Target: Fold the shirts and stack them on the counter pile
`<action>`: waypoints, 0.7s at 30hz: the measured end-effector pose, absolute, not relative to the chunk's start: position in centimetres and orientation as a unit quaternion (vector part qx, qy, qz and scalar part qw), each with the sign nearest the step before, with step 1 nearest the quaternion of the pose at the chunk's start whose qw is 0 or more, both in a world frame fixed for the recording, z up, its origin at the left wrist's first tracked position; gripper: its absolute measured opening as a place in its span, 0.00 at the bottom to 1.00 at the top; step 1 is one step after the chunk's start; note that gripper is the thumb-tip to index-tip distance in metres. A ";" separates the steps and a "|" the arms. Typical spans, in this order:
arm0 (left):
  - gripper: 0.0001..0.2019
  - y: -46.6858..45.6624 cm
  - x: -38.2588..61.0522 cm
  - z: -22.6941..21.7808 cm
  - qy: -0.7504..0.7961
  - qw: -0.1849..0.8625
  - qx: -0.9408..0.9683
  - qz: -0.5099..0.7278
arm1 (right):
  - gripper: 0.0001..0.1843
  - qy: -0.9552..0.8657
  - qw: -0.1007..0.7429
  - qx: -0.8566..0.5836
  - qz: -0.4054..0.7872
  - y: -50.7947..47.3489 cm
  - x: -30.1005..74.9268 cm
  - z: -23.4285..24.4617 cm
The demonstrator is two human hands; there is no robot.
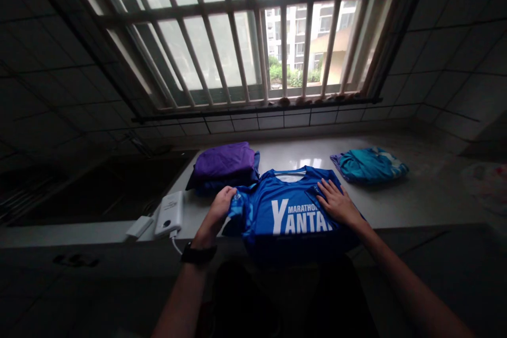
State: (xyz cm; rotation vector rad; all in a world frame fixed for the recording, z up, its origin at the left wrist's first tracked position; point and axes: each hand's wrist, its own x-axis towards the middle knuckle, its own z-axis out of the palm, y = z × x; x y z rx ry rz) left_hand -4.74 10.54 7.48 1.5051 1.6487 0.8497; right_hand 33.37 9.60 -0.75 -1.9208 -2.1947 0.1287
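Observation:
A blue T-shirt [293, 200] with white lettering lies spread on the countertop, its neckline toward the window and its lower part hanging over the front edge. My left hand [222, 206] pinches the patterned sleeve at the shirt's left side, fingers closed on the cloth. On the right, my right hand [336, 202] lies flat with fingers spread, pressing on the shirt where a sleeve is folded inward over the lettering. Just beyond my left hand sits a pile of folded purple and dark blue clothes [225, 161].
A teal and purple folded garment [372, 165] lies at the back right of the white countertop [277, 149]. Left of the shirt are a white power bank [169, 214] with a cable and a small white block [139, 227]. A dark sink [119, 185] is further left. A barred window [253, 37] stands behind.

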 end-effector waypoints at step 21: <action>0.22 15.3 4.0 9.3 0.672 0.046 0.735 -0.080 | 0.45 -0.754 0.088 -0.614 0.218 17.4 35.1 6.9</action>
